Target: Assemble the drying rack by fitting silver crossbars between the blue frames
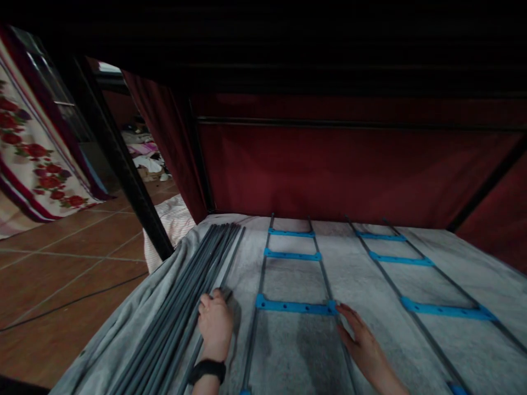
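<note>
At lower centre of the frame, the left hand point(214, 325) is curled closed on the grey rod bundle point(181, 291), and the right hand point(362, 340) lies open and flat beside the blue crosspiece point(294, 306); the step appears to be rod selection, and the next move calls for isolating one rod.

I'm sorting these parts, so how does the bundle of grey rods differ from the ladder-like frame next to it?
The bundle of grey rods lies packed tight, rod against rod; the ladder-like frame has two rods set apart. The bundle has no blue parts; the frame's rods are joined by blue crosspieces. The left hand curls on the bundle; the right hand lies open by the frame. Both lie flat on the grey cloth.
</note>
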Demonstrator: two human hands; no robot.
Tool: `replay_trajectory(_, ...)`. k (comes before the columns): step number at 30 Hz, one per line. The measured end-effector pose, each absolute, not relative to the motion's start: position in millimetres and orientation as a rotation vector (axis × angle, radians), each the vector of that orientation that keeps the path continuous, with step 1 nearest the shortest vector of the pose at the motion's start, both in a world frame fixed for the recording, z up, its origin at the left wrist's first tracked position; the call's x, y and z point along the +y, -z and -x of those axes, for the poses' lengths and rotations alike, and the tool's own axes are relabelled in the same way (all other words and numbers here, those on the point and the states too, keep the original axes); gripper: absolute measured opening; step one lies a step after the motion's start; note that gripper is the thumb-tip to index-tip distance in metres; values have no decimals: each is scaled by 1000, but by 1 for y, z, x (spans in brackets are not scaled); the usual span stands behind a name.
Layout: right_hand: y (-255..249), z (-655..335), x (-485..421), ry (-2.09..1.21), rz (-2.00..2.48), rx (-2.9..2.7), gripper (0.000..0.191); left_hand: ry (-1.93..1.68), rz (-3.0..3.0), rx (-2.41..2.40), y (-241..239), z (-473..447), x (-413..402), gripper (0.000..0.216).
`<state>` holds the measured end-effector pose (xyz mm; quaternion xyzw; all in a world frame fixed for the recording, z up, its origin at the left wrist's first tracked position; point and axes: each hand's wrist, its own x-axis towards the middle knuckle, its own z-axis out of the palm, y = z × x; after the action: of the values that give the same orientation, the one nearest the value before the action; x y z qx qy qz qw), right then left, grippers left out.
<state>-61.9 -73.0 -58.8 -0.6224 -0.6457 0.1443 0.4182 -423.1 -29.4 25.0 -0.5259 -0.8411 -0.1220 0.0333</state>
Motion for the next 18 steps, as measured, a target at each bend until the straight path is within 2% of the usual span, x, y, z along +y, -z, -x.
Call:
replay_trajectory(4, 47, 68, -78, -388, 1544, -1590, 44, 893, 1793, -2562, -37, 397, -21, 51)
replay_trajectory(11, 14, 83, -74, -838, 1439, -1167, 45, 1811, 2509, -2482, -23, 315, -20, 38)
replay_trajectory(15, -11, 96, -74, -1184, 1229, -835, 53, 1928, 3008, -2299, -16, 274, -36, 37)
replay_trajectory(18, -28, 103, -71, -1382, 1029, -655, 45, 1945, 3301, -2036, -23, 262, -44, 40)
